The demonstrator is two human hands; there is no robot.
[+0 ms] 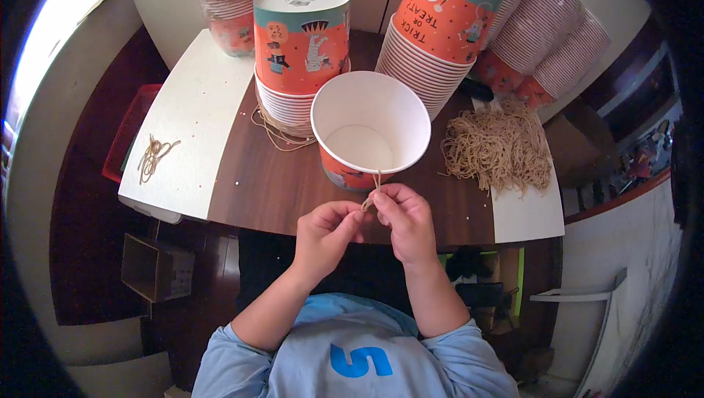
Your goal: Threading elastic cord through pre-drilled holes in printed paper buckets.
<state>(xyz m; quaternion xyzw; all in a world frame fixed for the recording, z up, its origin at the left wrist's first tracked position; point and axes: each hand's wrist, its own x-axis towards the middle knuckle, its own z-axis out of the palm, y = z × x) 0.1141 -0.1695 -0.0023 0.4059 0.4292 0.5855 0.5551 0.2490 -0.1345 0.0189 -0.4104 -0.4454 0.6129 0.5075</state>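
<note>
An orange paper bucket [370, 115] with a white inside stands upright at the middle of the table, its mouth facing up. From its near rim hangs a thin tan cord [378, 179], which runs down to my fingers. My left hand [327, 234] pinches the cord between thumb and forefinger. Close beside it, my right hand [402, 220] pinches the same cord nearer the rim. Whether the cord is knotted there is too small to tell. Both hands are just in front of the bucket, over the table's near edge.
Upside-down stacks of printed buckets stand behind on the left [301, 46] and right [440, 24]. A heap of loose tan cords [499, 145] lies at the right, a small bunch of cord [155, 156] at the left. More wrapped stacks [546, 24] lean at the back right.
</note>
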